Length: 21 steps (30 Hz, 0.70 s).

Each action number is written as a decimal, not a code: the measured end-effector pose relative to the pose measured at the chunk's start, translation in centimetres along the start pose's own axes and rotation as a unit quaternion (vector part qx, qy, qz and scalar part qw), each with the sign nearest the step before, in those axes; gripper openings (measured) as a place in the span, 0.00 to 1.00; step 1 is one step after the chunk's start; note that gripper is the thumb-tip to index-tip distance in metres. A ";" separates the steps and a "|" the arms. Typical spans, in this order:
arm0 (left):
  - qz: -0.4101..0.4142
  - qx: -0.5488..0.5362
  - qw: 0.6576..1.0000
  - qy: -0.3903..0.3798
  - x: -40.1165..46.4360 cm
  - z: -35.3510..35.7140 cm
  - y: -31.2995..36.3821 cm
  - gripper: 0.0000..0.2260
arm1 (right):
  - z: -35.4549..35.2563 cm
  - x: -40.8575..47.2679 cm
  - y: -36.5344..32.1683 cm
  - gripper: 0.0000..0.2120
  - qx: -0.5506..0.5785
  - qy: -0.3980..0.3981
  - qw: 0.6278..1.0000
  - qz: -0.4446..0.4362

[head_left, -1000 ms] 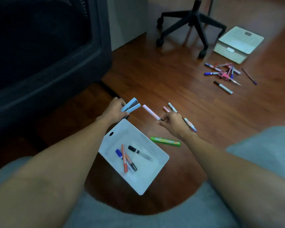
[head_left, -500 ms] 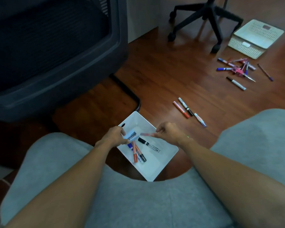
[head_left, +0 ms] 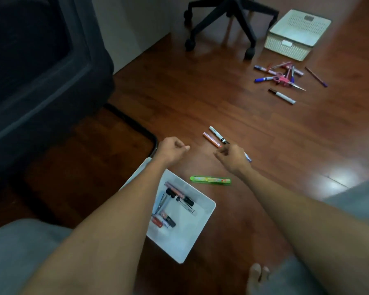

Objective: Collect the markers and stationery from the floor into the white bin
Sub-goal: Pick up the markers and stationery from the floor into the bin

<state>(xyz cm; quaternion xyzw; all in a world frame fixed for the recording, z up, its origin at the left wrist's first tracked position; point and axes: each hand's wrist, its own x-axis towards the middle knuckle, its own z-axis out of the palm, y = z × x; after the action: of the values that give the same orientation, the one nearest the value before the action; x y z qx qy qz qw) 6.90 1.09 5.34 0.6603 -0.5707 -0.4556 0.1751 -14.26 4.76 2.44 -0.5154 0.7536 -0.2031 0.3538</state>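
Hovering past white bin (head_left: 199, 226) rim (bare floor (head_left: 200, 159) between): left hand (head_left: 172, 149) fisted, right hand (head_left: 232, 156) slack, seemingly empty.

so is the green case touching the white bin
Apart. The head view shows a strip of bare floor between the green case and the white bin.

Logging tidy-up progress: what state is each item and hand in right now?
white bin: upright, markers inside
green case: flat on floor, outside bin
pink marker: lying on floor
far pile: scattered on floor
left hand: fingers curled, empty
right hand: curled over blue-tipped marker, grip unclear
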 end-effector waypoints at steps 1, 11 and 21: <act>0.001 0.001 1.000 -0.002 1.0 1.5 0.2 0.08 | -0.3 0.8 1.0 0.07 -0.004 0.012 1.000 0.015; -0.024 -0.039 0.998 -0.034 10.7 13.0 0.2 0.06 | -3.7 8.8 10.8 0.13 -0.028 0.089 0.992 0.086; 0.031 0.142 0.989 0.001 14.0 17.3 -0.8 0.09 | -0.7 9.3 13.9 0.13 -0.133 0.037 0.990 -0.012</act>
<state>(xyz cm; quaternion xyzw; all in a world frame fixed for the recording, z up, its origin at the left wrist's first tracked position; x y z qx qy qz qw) -7.39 -6.50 -9.98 0.6609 -0.6495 -0.3640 0.0941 -25.64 1.55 -9.47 -0.5588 0.7803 -0.1244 0.2517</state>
